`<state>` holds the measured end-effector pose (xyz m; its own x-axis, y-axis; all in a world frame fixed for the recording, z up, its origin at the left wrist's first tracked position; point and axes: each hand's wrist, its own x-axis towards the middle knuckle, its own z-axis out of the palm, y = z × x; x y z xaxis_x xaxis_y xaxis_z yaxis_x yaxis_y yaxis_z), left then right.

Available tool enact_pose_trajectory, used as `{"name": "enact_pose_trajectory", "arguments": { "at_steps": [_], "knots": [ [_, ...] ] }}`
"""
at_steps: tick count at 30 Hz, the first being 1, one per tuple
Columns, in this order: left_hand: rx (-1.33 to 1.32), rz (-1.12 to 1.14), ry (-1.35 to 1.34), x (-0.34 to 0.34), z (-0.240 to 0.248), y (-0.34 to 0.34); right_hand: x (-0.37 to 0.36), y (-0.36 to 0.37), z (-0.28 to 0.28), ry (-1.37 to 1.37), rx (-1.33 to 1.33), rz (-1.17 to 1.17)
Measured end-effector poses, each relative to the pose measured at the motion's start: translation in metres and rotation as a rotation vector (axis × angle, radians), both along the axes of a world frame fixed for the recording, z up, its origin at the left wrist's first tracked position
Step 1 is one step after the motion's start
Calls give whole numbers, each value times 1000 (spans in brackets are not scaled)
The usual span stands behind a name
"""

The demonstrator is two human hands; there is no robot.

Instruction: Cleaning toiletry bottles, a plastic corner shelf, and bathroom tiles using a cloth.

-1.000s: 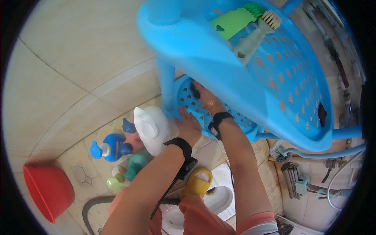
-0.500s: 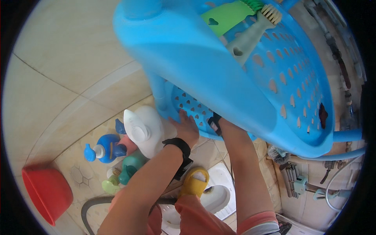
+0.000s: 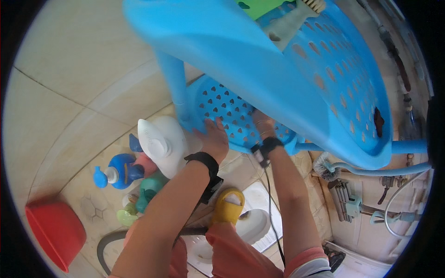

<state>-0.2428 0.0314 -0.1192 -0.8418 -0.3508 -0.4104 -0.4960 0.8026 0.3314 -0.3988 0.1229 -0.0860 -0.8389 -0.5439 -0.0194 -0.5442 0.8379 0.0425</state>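
A blue plastic rack with a heart-holed upper shelf (image 3: 259, 51) and a lower shelf (image 3: 222, 104) stands in front of me. My left hand (image 3: 215, 140) rests at the near left rim of the lower shelf, fingers stretched out, beside a large white jug (image 3: 162, 143). My right hand (image 3: 264, 125) reaches over the lower shelf; its fingertips are blurred and partly hidden by the upper shelf's edge, so I cannot see whether it holds anything. A pale brush (image 3: 289, 25) and a green one (image 3: 259, 7) lie on the upper shelf.
Left of my arm stand a blue pump bottle (image 3: 123, 171) and a green bottle (image 3: 150, 190). A red basin (image 3: 55, 231) sits at far left. Below are a squat toilet (image 3: 257, 227), my yellow slipper (image 3: 228, 206) and a grey hose (image 3: 104, 245). A round scrub brush (image 3: 327, 167) hangs at right.
My right hand has come out from behind the upper shelf's edge and shows more. The rack sits higher in view, with more of its lower shelf visible. My left hand stays by the rim.
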Motion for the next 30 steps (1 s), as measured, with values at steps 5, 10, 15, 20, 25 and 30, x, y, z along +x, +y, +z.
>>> {"name": "enact_pose_trajectory", "arguments": {
  "at_steps": [5,10,15,20,25,30],
  "knots": [
    [-110,-168,-132,0,80,1,40,5,-54,-118,-492,445],
    [-350,-125,-213,11,20,1,57,28,-9,-155,-201,326],
    [-177,-104,-157,3,38,4,15,96,11,63,-77,-79],
    [-102,-213,-232,10,67,19,44,48,-11,-62,54,-300],
    [-78,-275,-315,23,83,25,93,20,-17,57,-214,146],
    [22,-143,-98,32,48,28,22,95,1,218,185,-111]
  ]
}}
